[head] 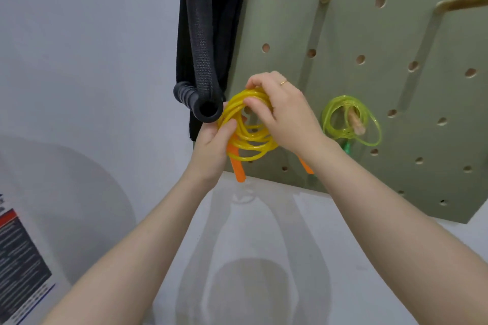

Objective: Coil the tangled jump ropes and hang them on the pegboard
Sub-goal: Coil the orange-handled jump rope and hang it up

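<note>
While a green rope hangs coiled on a wooden peg to the right, black padded gear crowds the left edge of our pegboard. Our left hand pinches the yellow rope coil's left side; right hand fingers curl over its top, against the board.

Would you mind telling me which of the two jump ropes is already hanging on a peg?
The green jump rope: its coil hangs over a wooden peg, untouched, while both hands grip the yellow jump rope.
</note>
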`<action>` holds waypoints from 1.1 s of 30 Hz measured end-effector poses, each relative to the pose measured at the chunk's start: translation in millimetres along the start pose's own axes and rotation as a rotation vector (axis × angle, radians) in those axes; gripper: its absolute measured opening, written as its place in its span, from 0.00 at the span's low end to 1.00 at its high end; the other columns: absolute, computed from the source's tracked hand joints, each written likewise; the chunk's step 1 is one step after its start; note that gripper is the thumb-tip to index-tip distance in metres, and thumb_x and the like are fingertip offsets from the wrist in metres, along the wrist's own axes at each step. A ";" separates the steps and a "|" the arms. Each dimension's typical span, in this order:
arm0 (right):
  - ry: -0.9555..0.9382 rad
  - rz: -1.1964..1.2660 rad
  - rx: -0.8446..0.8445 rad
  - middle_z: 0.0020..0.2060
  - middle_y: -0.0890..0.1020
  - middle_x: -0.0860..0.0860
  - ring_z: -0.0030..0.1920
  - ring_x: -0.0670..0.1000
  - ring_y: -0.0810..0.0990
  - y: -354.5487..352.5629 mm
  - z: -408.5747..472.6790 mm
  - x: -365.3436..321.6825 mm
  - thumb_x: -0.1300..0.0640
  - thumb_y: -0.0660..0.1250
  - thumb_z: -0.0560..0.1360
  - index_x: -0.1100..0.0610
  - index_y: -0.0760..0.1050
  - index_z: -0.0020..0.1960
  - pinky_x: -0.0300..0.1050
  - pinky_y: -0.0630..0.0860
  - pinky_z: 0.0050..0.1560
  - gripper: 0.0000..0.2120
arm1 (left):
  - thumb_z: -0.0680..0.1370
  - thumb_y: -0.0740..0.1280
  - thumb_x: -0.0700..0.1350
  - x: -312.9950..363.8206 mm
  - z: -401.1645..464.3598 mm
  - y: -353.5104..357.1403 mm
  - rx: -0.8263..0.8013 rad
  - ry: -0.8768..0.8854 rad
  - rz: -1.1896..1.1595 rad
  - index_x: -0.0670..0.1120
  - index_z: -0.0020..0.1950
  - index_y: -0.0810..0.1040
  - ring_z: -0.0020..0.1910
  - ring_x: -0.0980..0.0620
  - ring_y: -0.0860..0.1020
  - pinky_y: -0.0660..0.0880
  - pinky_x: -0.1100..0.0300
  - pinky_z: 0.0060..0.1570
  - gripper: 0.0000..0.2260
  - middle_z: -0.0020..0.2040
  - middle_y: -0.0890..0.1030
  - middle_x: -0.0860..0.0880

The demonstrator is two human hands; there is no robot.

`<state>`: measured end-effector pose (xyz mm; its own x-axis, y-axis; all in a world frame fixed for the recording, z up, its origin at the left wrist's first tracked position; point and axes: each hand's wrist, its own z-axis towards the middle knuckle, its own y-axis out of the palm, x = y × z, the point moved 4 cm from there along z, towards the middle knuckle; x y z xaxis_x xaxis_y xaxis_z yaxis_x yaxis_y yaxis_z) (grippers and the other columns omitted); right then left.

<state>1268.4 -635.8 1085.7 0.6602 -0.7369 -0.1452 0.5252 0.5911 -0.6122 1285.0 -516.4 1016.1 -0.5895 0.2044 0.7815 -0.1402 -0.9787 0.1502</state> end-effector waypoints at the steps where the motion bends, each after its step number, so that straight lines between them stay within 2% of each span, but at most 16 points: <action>1: 0.003 0.007 0.010 0.47 0.75 0.51 0.45 0.53 0.75 -1.3 8.4 3.5 0.51 0.61 0.77 0.57 0.74 0.55 0.47 0.72 0.46 0.11 | 0.79 0.59 0.41 -0.5 5.6 0.5 0.023 0.007 0.015 0.51 0.55 0.72 0.48 0.66 0.77 0.73 0.69 0.50 0.08 0.51 0.77 0.54; 5: 0.159 0.043 -0.098 0.47 0.74 0.51 0.53 0.52 0.74 14.3 33.4 35.5 0.52 0.63 0.77 0.56 0.75 0.55 0.38 0.63 0.47 0.10 | 0.81 0.58 0.47 -24.5 26.2 2.9 0.118 -0.142 0.107 0.49 0.62 0.71 0.51 0.57 0.76 0.73 0.64 0.48 0.11 0.52 0.78 0.52; 8: 0.153 -0.148 -0.056 0.52 0.77 0.55 0.55 0.57 0.74 28.9 27.4 53.9 0.51 0.59 0.79 0.55 0.74 0.59 0.48 0.70 0.52 0.13 | 0.82 0.55 0.48 -31.4 29.5 8.0 0.131 -0.144 0.116 0.49 0.61 0.70 0.48 0.60 0.76 0.72 0.71 0.41 0.10 0.50 0.77 0.55; 11: 0.110 -0.315 0.125 0.53 0.77 0.57 0.50 0.61 0.75 33.4 25.1 61.7 0.53 0.60 0.78 0.56 0.76 0.57 0.54 0.73 0.46 0.12 | 0.82 0.53 0.49 -27.0 43.4 9.3 0.168 -0.008 0.294 0.50 0.61 0.70 0.52 0.62 0.75 0.71 0.70 0.50 0.11 0.54 0.76 0.56; 14: 0.081 -0.436 0.238 0.52 0.79 0.57 0.47 0.61 0.76 42.0 24.9 62.3 0.60 0.63 0.73 0.55 0.77 0.58 0.52 0.73 0.42 0.14 | 0.81 0.50 0.51 -31.0 55.0 8.8 0.229 0.079 0.555 0.49 0.67 0.70 0.61 0.51 0.71 0.68 0.58 0.61 0.18 0.60 0.73 0.46; 16: 0.081 -0.395 0.213 0.53 0.79 0.57 0.48 0.61 0.77 49.2 23.5 58.6 0.62 0.58 0.72 0.56 0.76 0.60 0.52 0.73 0.43 0.18 | 0.82 0.51 0.50 -32.5 60.1 7.6 0.292 0.028 0.684 0.50 0.71 0.68 0.61 0.47 0.68 0.65 0.56 0.61 0.18 0.62 0.70 0.44; 19: 0.132 -0.280 0.157 0.59 0.78 0.56 0.55 0.61 0.75 55.3 17.7 55.2 0.61 0.51 0.72 0.57 0.73 0.64 0.54 0.73 0.50 0.23 | 0.83 0.52 0.50 -27.6 67.3 11.6 0.340 -0.103 0.703 0.53 0.74 0.62 0.56 0.50 0.68 0.64 0.61 0.56 0.19 0.63 0.66 0.45; 21: 0.133 -0.308 0.139 0.65 0.74 0.56 0.62 0.61 0.72 60.1 10.2 56.1 0.63 0.53 0.74 0.58 0.68 0.69 0.55 0.70 0.58 0.24 | 0.83 0.52 0.45 -18.3 69.0 19.5 0.306 -0.115 0.608 0.50 0.76 0.57 0.66 0.43 0.66 0.63 0.64 0.60 0.20 0.69 0.63 0.40; 23: 0.157 -0.325 0.100 0.71 0.67 0.57 0.69 0.60 0.66 61.2 6.4 58.0 0.65 0.55 0.76 0.58 0.61 0.73 0.55 0.63 0.67 0.26 | 0.83 0.50 0.37 -14.4 63.6 29.1 0.187 -0.135 0.508 0.44 0.77 0.46 0.72 0.44 0.59 0.61 0.77 0.52 0.23 0.75 0.55 0.41; 25: 0.180 -0.316 0.011 0.75 0.57 0.56 0.74 0.57 0.56 58.4 5.3 57.1 0.62 0.54 0.78 0.57 0.53 0.76 0.53 0.53 0.73 0.27 | 0.82 0.52 0.37 -11.9 59.3 35.9 0.106 -0.149 0.515 0.44 0.76 0.42 0.74 0.47 0.56 0.59 0.74 0.57 0.26 0.77 0.52 0.44; 26: 0.186 -0.287 -0.063 0.76 0.52 0.55 0.76 0.55 0.50 56.4 4.0 56.7 0.60 0.54 0.78 0.57 0.48 0.77 0.52 0.48 0.74 0.29 | 0.82 0.53 0.39 -11.5 57.5 35.7 0.113 -0.112 0.561 0.45 0.76 0.43 0.73 0.47 0.58 0.57 0.70 0.59 0.26 0.76 0.53 0.44; 28: 0.200 -0.203 -0.240 0.77 0.42 0.53 0.76 0.53 0.42 51.2 -2.6 58.0 0.56 0.57 0.76 0.54 0.40 0.77 0.52 0.43 0.75 0.36 | 0.83 0.53 0.44 -9.3 52.6 34.9 0.118 -0.057 0.601 0.49 0.77 0.44 0.70 0.48 0.63 0.59 0.70 0.56 0.25 0.74 0.59 0.43; 30: 0.181 -0.154 -0.305 0.76 0.38 0.52 0.76 0.54 0.41 42.4 -10.7 54.8 0.54 0.62 0.74 0.52 0.39 0.77 0.53 0.42 0.75 0.40 | 0.83 0.54 0.44 -9.5 48.0 30.4 0.094 -0.036 0.524 0.53 0.75 0.54 0.62 0.59 0.70 0.61 0.71 0.54 0.21 0.66 0.69 0.51; 31: 0.145 -0.140 -0.261 0.76 0.40 0.53 0.76 0.55 0.44 37.3 -14.7 50.8 0.54 0.62 0.73 0.53 0.43 0.77 0.54 0.44 0.75 0.39 | 0.82 0.56 0.43 -9.7 45.1 26.2 0.106 -0.050 0.440 0.56 0.68 0.65 0.55 0.65 0.72 0.63 0.69 0.53 0.15 0.58 0.73 0.56; 32: 0.103 -0.121 -0.175 0.77 0.46 0.55 0.76 0.57 0.49 32.5 -19.8 46.0 0.54 0.62 0.73 0.56 0.50 0.76 0.55 0.48 0.74 0.36 | 0.81 0.59 0.43 -12.6 41.4 21.1 0.128 -0.065 0.379 0.59 0.58 0.70 0.50 0.68 0.73 0.66 0.66 0.53 0.11 0.52 0.74 0.58; 33: 0.065 -0.094 -0.063 0.75 0.55 0.58 0.73 0.59 0.57 28.4 -26.0 42.3 0.56 0.62 0.72 0.58 0.57 0.74 0.55 0.55 0.72 0.32 | 0.80 0.60 0.45 -15.7 37.7 17.1 0.147 -0.059 0.346 0.59 0.54 0.73 0.51 0.66 0.74 0.68 0.63 0.55 0.09 0.51 0.76 0.57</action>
<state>1297.3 -658.6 1041.9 0.5725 -0.8090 -0.1335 0.5472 0.4982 -0.6725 1321.8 -537.2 1029.2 -0.5347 -0.1357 0.8340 0.1767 -0.9832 -0.0467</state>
